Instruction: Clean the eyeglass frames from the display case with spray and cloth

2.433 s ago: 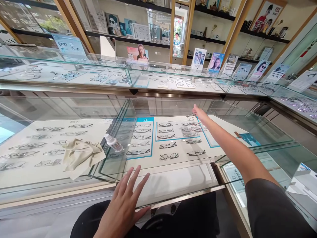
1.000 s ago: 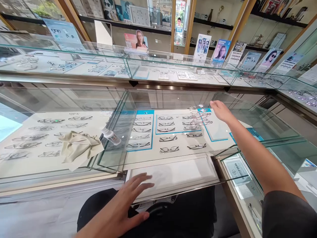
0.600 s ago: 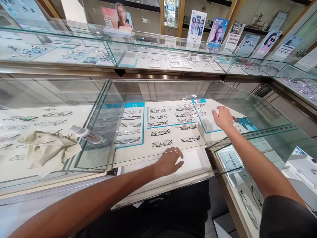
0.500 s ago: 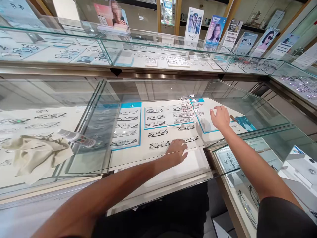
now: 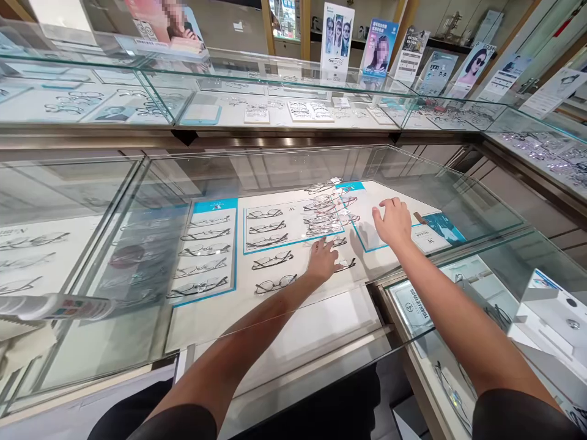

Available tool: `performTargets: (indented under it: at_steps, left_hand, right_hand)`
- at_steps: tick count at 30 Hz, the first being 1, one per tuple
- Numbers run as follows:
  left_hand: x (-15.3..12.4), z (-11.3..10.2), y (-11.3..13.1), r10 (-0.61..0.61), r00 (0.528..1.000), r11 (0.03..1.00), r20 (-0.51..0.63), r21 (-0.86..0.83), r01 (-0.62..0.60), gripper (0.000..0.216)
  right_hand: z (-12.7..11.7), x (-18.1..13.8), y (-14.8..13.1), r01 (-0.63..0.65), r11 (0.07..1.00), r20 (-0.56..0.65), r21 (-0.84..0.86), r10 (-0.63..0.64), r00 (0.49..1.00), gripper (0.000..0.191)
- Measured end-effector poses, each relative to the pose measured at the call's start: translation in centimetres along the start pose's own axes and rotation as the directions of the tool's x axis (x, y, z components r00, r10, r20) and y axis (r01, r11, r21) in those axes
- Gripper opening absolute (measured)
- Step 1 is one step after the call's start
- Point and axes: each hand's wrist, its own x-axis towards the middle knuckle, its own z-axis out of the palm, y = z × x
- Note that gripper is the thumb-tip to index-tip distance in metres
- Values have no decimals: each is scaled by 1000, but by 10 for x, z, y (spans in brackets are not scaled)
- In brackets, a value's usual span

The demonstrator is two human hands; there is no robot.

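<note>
On the left, the left-hand card (image 5: pixel 233 260) carries a column of five eyeglasses (image 5: pixel 206 267), evenly spaced and facing one way; I would call that part in order. The middle card (image 5: pixel 244 232) has three thin-rimmed eyeglasses (image 5: pixel 267 227) lined up on its left side, and two dark pairs lie in front of it, the round-lensed eyeglasses (image 5: pixel 276 284) nearest me. The clustered eyeglasses (image 5: pixel 323 211) towards the back, between the middle card and the right-hand card (image 5: pixel 373 247), crowd and overlap, some pinkish; reflections keep me from counting them. To my eye, that part is not lined up.

My two hands are well apart, fingers loosely spread. My left hand (image 5: pixel 323 259) is over the front eyeglasses (image 5: pixel 347 264), which lie just beside its fingers and partly behind them; I cannot tell whether I am touching them. My right hand (image 5: pixel 393 221) hovers above the right-hand card, to the right of the cluster and apart from it, with nothing visible in its grasp. Off to the left, a white bottle (image 5: pixel 68 305) lies beside a cream cloth (image 5: pixel 25 348).
</note>
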Motion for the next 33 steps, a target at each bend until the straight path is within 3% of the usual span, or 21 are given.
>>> performTargets:
  at_steps: [6,11,22,28,31,33]
  left_hand:
    - [7,-10,-13,53,997,999,60,9,-54,24]
    - [6,-17,-9,70,994,996,87,42,-74,15]
    - [1,-11,9,21,991,985,130,168,-43,36]
    - [-19,-19,12,21,987,990,158,135,-42,34]
    - [-40,-31,17,26,985,995,173,85,-41,18]
    - [-62,-39,24,40,980,998,193,44,-49,19]
  right_hand:
    - [1,0,0,1,1000,-1,-11,-1,1000,41]
    - [3,1,2,10,1000,-6,-9,-10,1000,41]
    - [3,3,2,-11,1000,28,-27,12,1000,40]
    - [8,4,6,1,999,4,-36,-1,1000,40]
    - [10,5,8,3,999,-3,-32,-4,1000,39]
    - [10,6,8,5,999,-5,-32,-5,1000,40]
